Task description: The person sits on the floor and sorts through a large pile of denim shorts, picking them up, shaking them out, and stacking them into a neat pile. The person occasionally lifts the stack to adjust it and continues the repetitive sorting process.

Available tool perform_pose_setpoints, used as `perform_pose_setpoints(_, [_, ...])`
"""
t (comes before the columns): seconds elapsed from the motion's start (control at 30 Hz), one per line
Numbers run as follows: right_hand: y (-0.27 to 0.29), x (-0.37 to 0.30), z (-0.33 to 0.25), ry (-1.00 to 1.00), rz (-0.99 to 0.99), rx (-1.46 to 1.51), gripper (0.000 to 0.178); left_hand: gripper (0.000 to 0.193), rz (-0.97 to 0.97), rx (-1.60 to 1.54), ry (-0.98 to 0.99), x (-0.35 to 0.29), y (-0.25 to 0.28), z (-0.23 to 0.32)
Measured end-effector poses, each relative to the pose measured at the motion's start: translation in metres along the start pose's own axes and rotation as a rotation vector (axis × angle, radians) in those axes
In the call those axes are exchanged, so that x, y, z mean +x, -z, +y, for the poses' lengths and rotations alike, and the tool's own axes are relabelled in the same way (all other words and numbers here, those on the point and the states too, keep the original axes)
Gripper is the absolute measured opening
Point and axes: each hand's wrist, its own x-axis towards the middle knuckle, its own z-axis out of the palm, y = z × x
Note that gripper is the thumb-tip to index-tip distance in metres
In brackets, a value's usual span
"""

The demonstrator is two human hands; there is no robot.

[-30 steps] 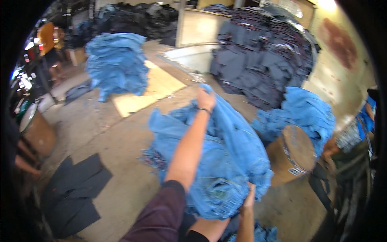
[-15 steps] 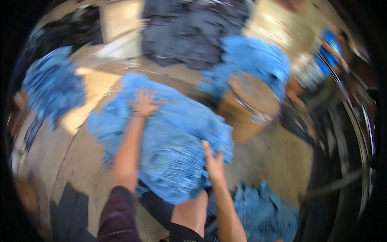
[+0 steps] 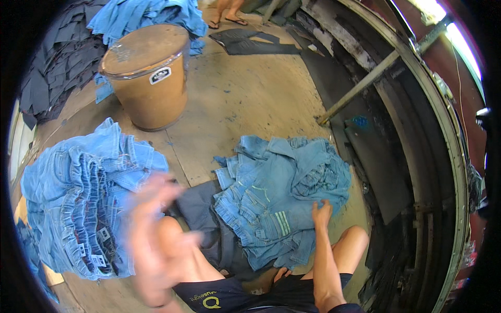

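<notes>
A pile of faded blue-green jeans (image 3: 261, 203) lies in front of me, with elastic waistbands and pale green stripes on one piece. My right hand (image 3: 322, 213) is at its near right side, fingers closed on the cloth of one pair. My left hand (image 3: 162, 224), smeared by motion, hangs in the air over my leg with thumb and fingers apart and nothing visible in it. Just left of it stands a tall stack of lighter blue jeans (image 3: 47, 203), with gathered waistbands and small white labels showing.
A brown drum (image 3: 154, 99) with a lid stands at the far left, before more blue denim (image 3: 151, 15). Dark cloth pieces (image 3: 57, 62) are heaped beside it. Dark trousers (image 3: 250, 41) lie near another person's feet (image 3: 229, 15). A metal frame (image 3: 459, 208) runs along the right.
My view has swung right and down. Both hands have left the light blue stack; the left is now raised beside it, and the right is on the blue-green pile.
</notes>
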Motion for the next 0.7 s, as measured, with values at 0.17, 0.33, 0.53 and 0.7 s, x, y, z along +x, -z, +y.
perform_pose_setpoints(0.17, [-0.030, -0.056, -0.045, 0.332, -0.454, 0.300, 0.054, 0.056, -0.421, 0.024, 0.588, -0.049, -0.213, -0.122])
perform_pose_setpoints(0.33, [-0.064, -0.214, -0.140, 0.447, -0.842, -0.156, 0.104, 0.064, -0.657, 0.668, 0.934, -0.121, -0.266, -0.222])
perform_pose_setpoints(0.53, [-0.080, -0.187, -0.123, 0.301, -0.641, 0.096, 0.093, 0.053, -0.434, 0.456, 0.806, -0.145, -0.250, -0.240])
perform_pose_setpoints(0.7, [-0.104, -0.143, -0.085, 0.414, -0.455, -0.019, 0.054, 0.060, -0.251, -0.199, 0.971, -0.161, -0.265, -0.234])
